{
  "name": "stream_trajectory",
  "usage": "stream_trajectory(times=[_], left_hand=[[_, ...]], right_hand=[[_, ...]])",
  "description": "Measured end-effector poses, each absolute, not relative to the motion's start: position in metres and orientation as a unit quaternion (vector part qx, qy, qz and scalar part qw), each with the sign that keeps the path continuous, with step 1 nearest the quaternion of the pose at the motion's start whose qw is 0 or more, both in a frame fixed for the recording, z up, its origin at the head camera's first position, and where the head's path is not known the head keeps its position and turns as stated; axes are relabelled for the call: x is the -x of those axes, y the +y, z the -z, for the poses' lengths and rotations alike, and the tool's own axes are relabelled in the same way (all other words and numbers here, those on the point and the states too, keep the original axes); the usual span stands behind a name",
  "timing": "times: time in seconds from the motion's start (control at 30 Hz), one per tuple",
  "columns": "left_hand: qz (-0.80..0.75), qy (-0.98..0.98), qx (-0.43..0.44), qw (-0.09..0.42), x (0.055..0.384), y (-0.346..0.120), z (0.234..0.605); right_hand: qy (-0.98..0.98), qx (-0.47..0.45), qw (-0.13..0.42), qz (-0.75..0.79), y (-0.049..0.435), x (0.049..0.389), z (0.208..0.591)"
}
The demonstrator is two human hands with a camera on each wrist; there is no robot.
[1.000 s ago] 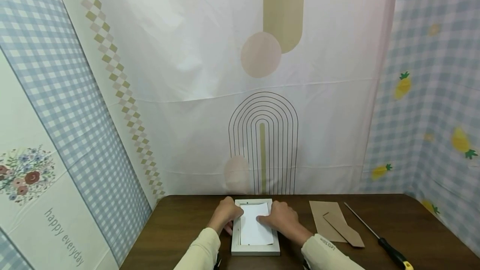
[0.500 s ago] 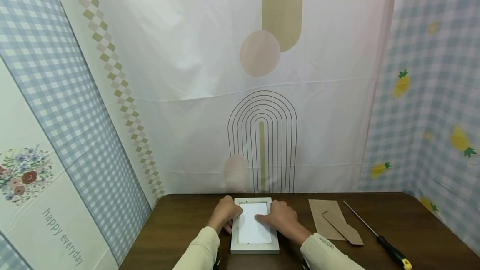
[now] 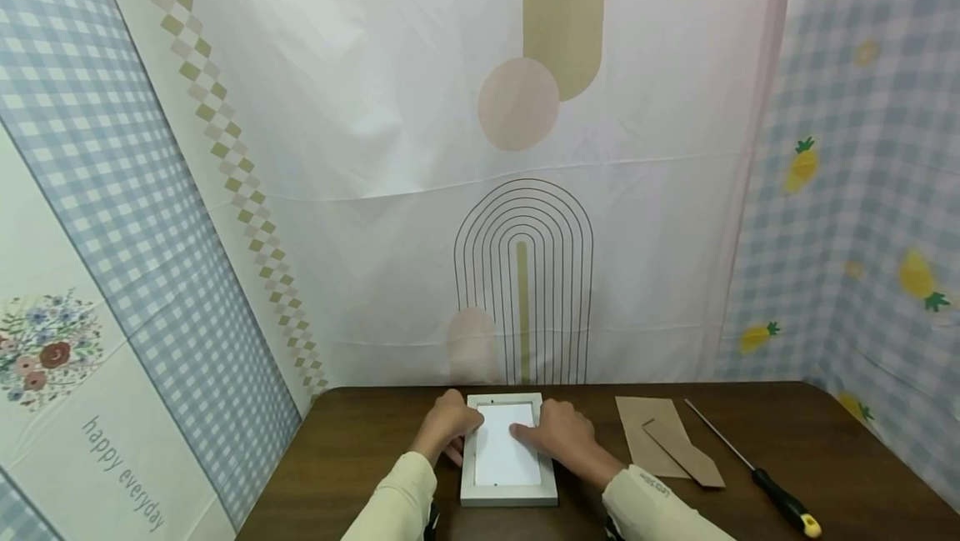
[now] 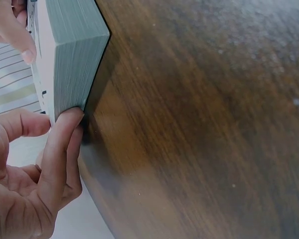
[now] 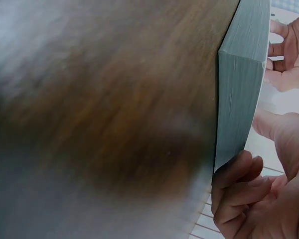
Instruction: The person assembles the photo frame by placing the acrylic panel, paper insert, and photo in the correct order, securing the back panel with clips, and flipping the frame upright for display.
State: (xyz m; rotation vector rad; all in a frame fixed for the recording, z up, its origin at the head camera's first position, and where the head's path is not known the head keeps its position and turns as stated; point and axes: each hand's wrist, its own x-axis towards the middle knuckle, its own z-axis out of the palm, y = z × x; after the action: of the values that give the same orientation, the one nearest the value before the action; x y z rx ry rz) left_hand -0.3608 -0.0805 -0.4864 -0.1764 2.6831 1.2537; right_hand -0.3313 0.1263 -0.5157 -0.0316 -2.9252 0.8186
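A white picture frame (image 3: 517, 497) lies back side up on the table, with a white paper sheet (image 3: 507, 462) flat inside its recess. My left hand (image 3: 448, 424) holds the frame's left side, thumb at the inner edge of the rim. In the left wrist view its fingers (image 4: 65, 129) bend against the outer side wall. On the opposite side my right hand (image 3: 564, 438) grips the frame, its thumb lying over the paper's right part. The right wrist view shows curled fingers (image 5: 236, 191) at the frame's side wall (image 5: 236, 99).
Right of the frame lies a brown backing board (image 3: 637, 424) with its stand leg (image 3: 697, 468) slanting across it. Farther right rests a screwdriver (image 3: 780, 495) with a black and yellow handle. Behind the brown wooden table (image 3: 360, 441) hangs a patterned cloth (image 3: 375, 274).
The paper, slightly skewed with its upper right corner near the rim a second ago, now sits straighter in the recess. Both hands keep nearly the same place; the head view has shifted slightly.
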Motion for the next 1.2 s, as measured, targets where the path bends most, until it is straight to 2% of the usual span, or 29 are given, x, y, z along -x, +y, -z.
stream_trajectory(times=[0.67,1.2], left_hand=[[-0.418,0.902,0.058,0.088,0.357,-0.082,0.484],[-0.418,0.902,0.064,0.085,0.358,-0.082,0.485]], right_hand=[[-0.955,-0.012,0.105,-0.276,0.154,0.328,0.519],[-0.971,-0.014,0.119,-0.209,0.18,0.332,0.515]])
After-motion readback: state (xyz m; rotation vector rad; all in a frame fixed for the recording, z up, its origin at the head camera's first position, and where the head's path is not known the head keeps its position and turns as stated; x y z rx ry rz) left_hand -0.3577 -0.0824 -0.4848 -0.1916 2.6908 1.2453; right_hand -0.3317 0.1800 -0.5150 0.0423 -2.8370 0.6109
